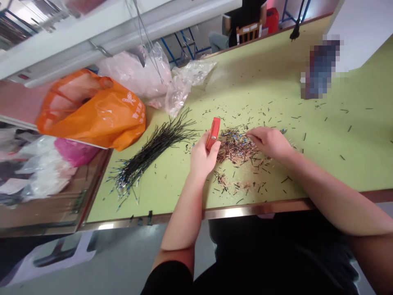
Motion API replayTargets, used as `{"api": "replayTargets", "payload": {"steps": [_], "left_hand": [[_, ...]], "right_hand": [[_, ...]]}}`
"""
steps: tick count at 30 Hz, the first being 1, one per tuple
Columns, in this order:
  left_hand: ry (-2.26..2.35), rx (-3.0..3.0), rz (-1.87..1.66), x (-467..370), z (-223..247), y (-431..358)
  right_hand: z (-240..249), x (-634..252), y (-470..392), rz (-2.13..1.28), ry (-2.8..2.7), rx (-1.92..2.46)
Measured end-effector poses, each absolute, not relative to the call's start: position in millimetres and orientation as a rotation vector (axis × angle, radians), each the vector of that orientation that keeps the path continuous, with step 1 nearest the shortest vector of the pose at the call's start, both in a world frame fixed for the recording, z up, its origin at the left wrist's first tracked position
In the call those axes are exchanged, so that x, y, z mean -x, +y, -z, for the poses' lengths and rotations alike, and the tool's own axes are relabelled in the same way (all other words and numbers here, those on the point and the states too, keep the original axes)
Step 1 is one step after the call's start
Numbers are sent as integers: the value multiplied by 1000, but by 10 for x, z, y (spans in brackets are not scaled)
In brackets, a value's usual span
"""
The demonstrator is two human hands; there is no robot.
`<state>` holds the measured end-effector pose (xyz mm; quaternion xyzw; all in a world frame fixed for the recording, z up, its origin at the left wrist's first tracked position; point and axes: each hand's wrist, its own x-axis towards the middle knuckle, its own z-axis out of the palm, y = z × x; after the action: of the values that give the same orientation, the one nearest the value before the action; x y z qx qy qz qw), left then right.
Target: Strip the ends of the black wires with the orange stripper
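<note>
My left hand (203,157) is wrapped round a red tool (213,133), which it holds upright above the green table. Right of it lies a loose pile of short black, blue and copper-coloured wire pieces (236,147). At the pile's upper right edge, my right hand (267,141) has its fingers pinched together; what they hold, if anything, is too small to make out. A long bundle of black wires (153,149) with blue and silvery ends lies on the table to the left of my left hand.
An orange bag (101,110) and clear plastic bags (184,82) lie at the left and back. Black scraps dot the green table (353,135). A white shelf (123,28) hangs overhead. A seated person (242,20) is beyond the table.
</note>
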<state>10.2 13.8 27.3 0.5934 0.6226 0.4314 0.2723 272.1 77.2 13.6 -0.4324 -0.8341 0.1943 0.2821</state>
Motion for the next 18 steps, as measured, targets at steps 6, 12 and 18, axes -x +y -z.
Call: {"api": "replayTargets", "payload": {"steps": [6, 12, 18], "left_hand": [[1021, -807, -1083, -281, -244, 231], [1047, -723, -1069, -388, -182, 178], [1064, -755, -1040, -409, -97, 186]], "right_hand": [[-198, -2631, 656, -749, -2069, 1034], [-188, -2466, 447, -587, -2269, 802], [-171, -2512, 484, -318, -2422, 823]]}}
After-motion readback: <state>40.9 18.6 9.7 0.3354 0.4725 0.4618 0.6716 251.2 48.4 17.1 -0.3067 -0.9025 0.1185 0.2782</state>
